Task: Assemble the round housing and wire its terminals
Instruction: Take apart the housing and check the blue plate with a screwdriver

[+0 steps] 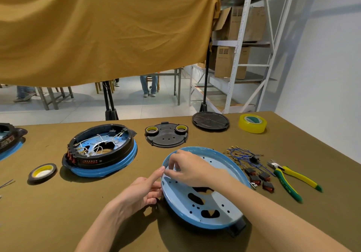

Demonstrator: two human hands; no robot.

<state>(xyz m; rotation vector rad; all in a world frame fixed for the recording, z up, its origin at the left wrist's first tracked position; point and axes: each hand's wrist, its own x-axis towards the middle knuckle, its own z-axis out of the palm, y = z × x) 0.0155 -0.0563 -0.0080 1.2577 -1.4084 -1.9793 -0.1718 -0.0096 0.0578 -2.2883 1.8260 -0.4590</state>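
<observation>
Blue round housing (203, 197) lay open-side up on the desk (78, 203) | left hand (142, 191) held its rim at 9 o'clock, forefinger out | right hand (187, 168) hung inside, fingers (172, 164) pinched together, cannot tell on what | loose wires (242, 155) lay at 2 o'clock, nearer the right hand.

White wall (322, 56), tiled floor (136, 103), metal shelving (237, 56)

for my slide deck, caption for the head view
Both hands work at the blue housing's rim, pliers alongside.
</observation>
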